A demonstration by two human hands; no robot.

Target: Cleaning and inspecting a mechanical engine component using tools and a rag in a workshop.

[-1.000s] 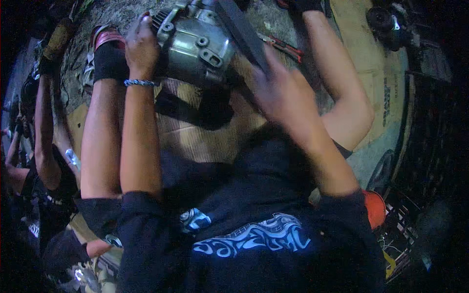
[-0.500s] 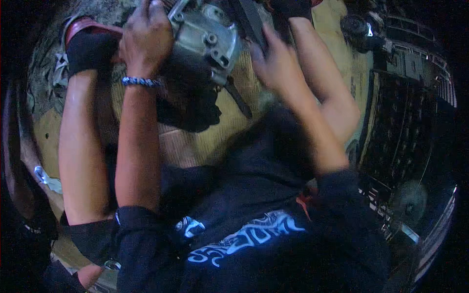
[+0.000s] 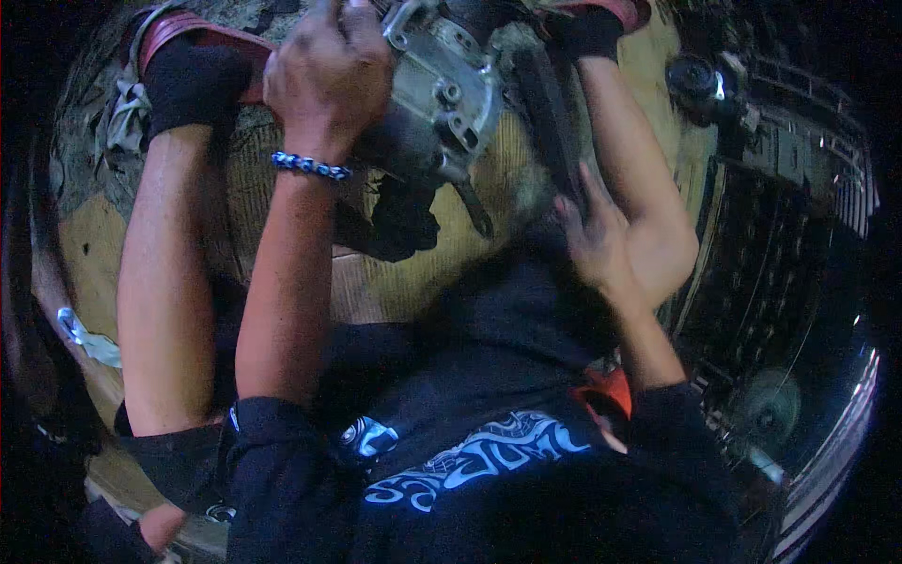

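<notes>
1. Gripping from above, the person's left hand (image 3: 324, 70) has its fingers curled tight over the top of a grey metal power tool (image 3: 442, 99), close to the upper edge of the view; the fingertips wrap out of sight round the housing.
2. A blue beaded bracelet (image 3: 310, 166) sits on that left wrist, just below the hand.
3. The tool lies tilted over a round wooden board (image 3: 376, 291), between the person's two bare legs, and a dark strap (image 3: 554, 132) runs down from it towards the right.
4. The right hand (image 3: 597, 240) is lower and to the right, its back turned to the camera, with fingers loosely together and pointing up along the dark strap; whether they actually pinch it I cannot tell, since the picture blurs there.
5. Both bare legs stretch away from the body, the left leg (image 3: 164, 282) ending in a black sock inside a red sandal (image 3: 202, 38), the right leg (image 3: 639, 207) bent beside the right hand.
6. A black shirt (image 3: 470, 461) with a pale blue print fills the lower middle of the view.
7. Off to the right stands dark metal grating (image 3: 789, 273), well apart from the hands, with a small round dark object (image 3: 700, 80) near its top.
</notes>
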